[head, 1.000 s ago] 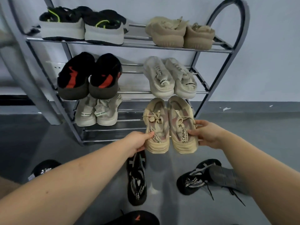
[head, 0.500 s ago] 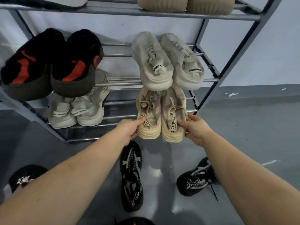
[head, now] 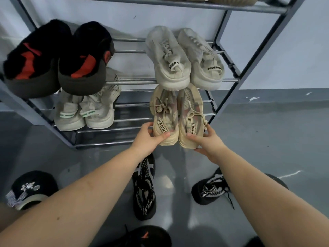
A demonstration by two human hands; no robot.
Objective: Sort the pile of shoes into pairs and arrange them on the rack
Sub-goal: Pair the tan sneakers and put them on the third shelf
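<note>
Two beige knit sneakers lie side by side on the right of the lowest rack shelf. My left hand (head: 148,139) grips the heel of the left beige sneaker (head: 164,115). My right hand (head: 207,139) grips the heel of the right beige sneaker (head: 191,114). Both heels hang over the front rail of the grey metal rack (head: 249,73). On the floor below lie a black-and-white sneaker (head: 144,189) and its match (head: 209,190).
The rack also holds a black-and-red pair (head: 58,57), a pale grey pair (head: 185,57) and a cream pair with green stripes (head: 85,111). More black shoes lie at the lower left (head: 29,188) and bottom edge (head: 144,236). A white wall stands behind.
My hands have carried the beige pair forward and set it deeper onto the lowest shelf. The view has moved closer to the rack, cutting off the top shelf.
</note>
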